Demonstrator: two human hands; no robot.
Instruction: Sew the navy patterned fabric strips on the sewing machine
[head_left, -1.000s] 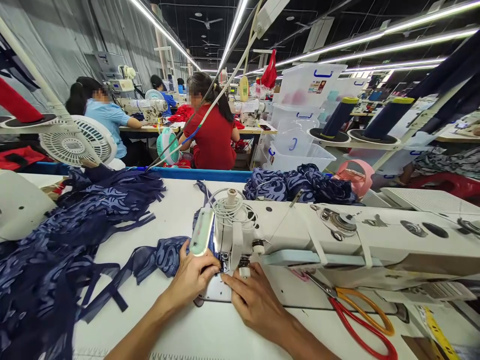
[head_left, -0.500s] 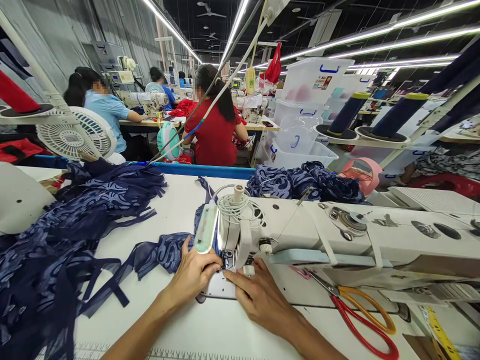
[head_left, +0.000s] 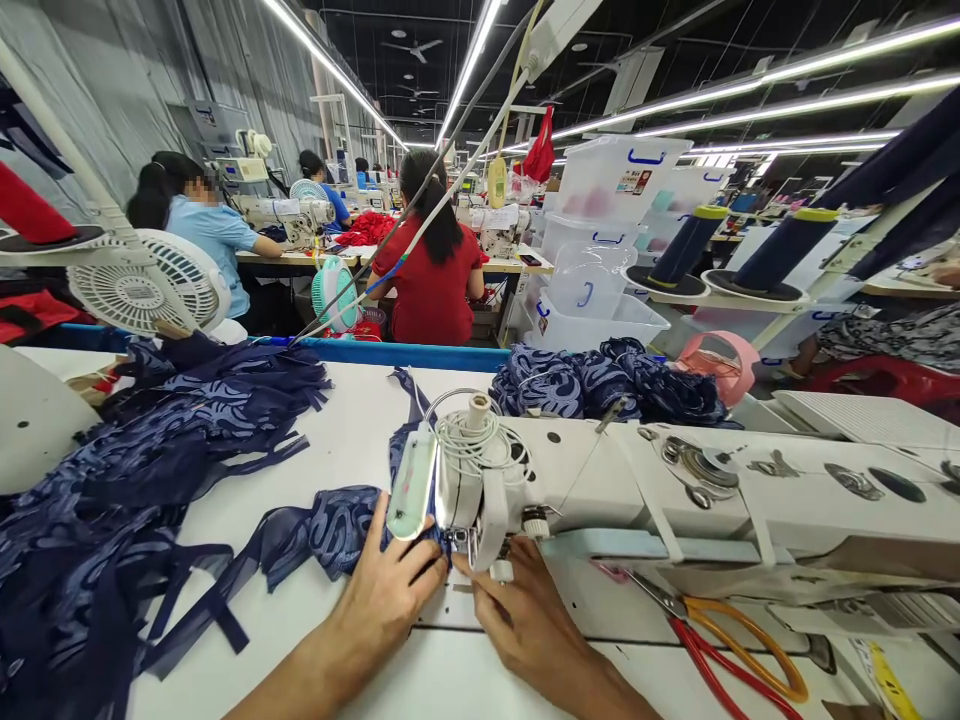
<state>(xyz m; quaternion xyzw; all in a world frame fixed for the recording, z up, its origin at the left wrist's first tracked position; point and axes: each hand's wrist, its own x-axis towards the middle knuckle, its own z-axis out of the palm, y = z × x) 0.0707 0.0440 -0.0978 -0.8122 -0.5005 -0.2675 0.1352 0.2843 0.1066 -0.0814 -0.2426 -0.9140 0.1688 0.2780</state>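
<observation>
In the head view my left hand [head_left: 397,585] lies on navy patterned fabric [head_left: 341,530] left of the sewing machine's needle area, its fingers spread and pressed down. My right hand [head_left: 525,605] rests at the right of the presser foot [head_left: 459,540], one finger stretched toward it. Its other fingers pass partly behind the machine head. A little of the fabric shows under the foot; its edge between my hands is too small to make out. The white sewing machine [head_left: 600,460] has a lit lamp [head_left: 411,485] clipped over my left fingertips.
A heap of navy strips [head_left: 150,480] covers the table's left side. Orange-and-red-handled scissors [head_left: 720,640] lie at right, near a yellow tape measure [head_left: 889,680]. Bundled navy fabric [head_left: 600,380] sits behind the machine. Co-workers sit beyond the blue table edge [head_left: 390,352].
My left fingers have spread apart from a tighter pose near the needle, and the hand sits slightly lower. My right hand stays beside the foot. The whole view has shifted slightly.
</observation>
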